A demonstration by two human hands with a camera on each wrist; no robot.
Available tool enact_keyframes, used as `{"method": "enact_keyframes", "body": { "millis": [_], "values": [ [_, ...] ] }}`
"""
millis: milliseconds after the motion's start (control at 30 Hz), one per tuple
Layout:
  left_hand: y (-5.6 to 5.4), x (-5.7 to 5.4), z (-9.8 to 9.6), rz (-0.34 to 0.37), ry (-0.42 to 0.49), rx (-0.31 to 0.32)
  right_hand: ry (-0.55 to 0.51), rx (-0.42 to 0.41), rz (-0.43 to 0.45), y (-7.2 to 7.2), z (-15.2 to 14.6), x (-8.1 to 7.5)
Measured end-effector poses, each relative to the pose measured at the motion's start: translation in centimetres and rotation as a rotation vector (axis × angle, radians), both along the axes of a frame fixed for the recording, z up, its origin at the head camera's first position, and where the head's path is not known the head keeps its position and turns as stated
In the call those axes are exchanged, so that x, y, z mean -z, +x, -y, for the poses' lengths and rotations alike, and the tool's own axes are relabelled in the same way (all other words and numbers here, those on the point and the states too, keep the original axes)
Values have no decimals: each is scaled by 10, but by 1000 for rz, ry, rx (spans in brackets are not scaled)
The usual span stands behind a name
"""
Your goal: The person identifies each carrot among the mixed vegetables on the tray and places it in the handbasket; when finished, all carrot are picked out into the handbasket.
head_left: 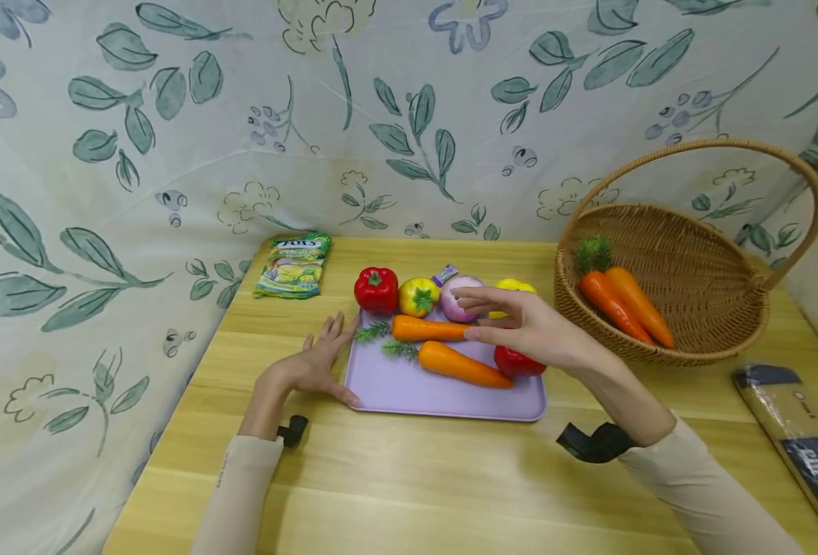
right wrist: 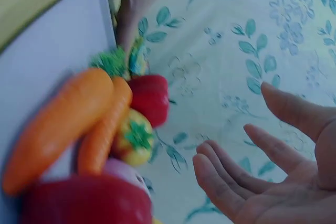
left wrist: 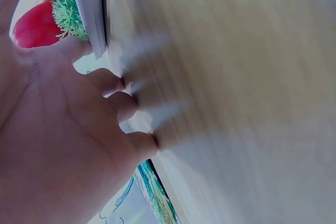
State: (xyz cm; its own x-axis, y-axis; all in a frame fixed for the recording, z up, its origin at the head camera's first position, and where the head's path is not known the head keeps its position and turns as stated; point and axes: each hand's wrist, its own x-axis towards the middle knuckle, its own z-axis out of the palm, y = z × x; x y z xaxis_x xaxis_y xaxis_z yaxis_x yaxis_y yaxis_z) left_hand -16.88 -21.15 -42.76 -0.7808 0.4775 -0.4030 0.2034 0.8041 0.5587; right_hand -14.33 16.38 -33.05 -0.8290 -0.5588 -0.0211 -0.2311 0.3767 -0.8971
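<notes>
A lilac tray lies on the wooden table. On it are an orange carrot, a second carrot and a red bell pepper. Along its back sit another red bell pepper, a small yellow vegetable with a green cap, a purple onion and a yellow bell pepper. My left hand is spread at the tray's left edge, thumb by the front corner, fingertips on the table. Holding nothing, my right hand hovers above the tray's right side with fingers extended.
A wicker basket with a tall handle stands at the back right, holding two carrots. A green candy packet lies back left, and a plastic-wrapped brown package lies far right. Floral cloth hangs behind the table.
</notes>
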Motion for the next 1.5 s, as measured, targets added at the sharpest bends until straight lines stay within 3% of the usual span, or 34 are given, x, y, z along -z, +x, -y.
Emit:
{"method": "enact_keyframes", "body": {
  "millis": [267,567,1233,1500],
  "values": [
    [-1,-1,-1,2,-2,-8,-54,63,75,-1,36,31],
    [-2,-1,-2,7,1,-5,35,154,29,0,49,58],
    [-2,1,0,-2,12,-3,47,137,-10,-2,60,80],
    [-2,2,0,-2,5,-7,83,170,8,-3,65,89]
  ]
}}
